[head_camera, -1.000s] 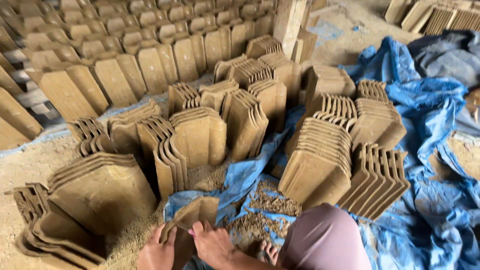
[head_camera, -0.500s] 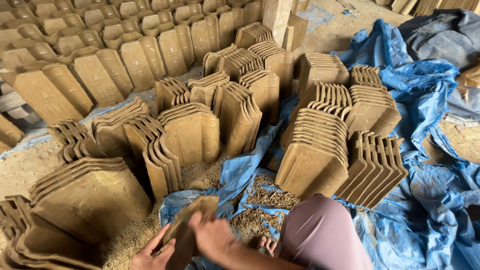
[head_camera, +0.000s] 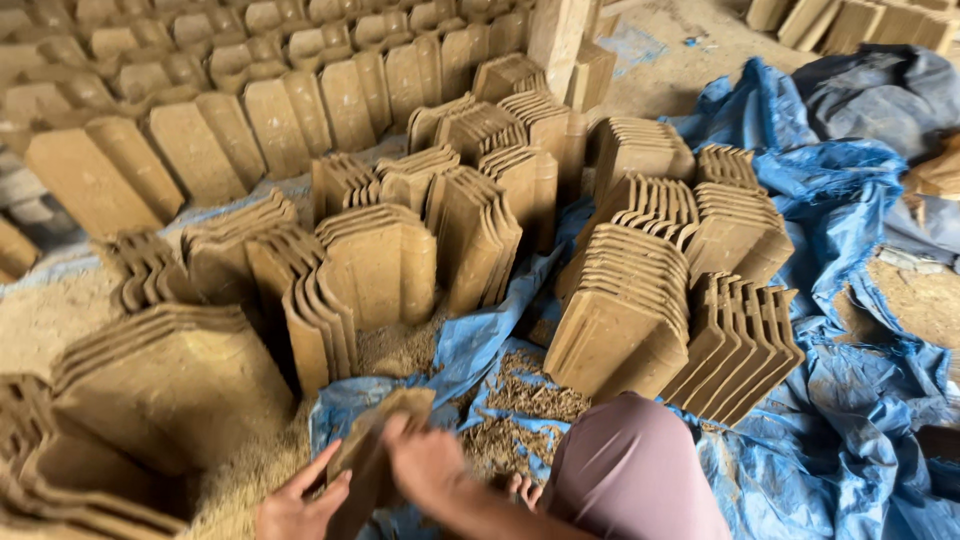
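Note:
Both my hands hold one brown clay roof tile at the bottom of the view, standing on edge over a blue tarpaulin. My left hand grips its lower left edge. My right hand wraps around its right side near the top. Just left of the tile stands a leaning stack of like tiles. My knee, in mauve cloth, rests right of my hands.
Several stacks of clay tiles stand on edge ahead, one tall stack close on the right. Rows of single tiles fill the back. Husk and straw litter lies on the tarp. Crumpled blue and grey sheeting covers the right side.
The tile in my hands has dropped lower and closer to me, and my right hand has shifted up its right side. The view has tilted slightly.

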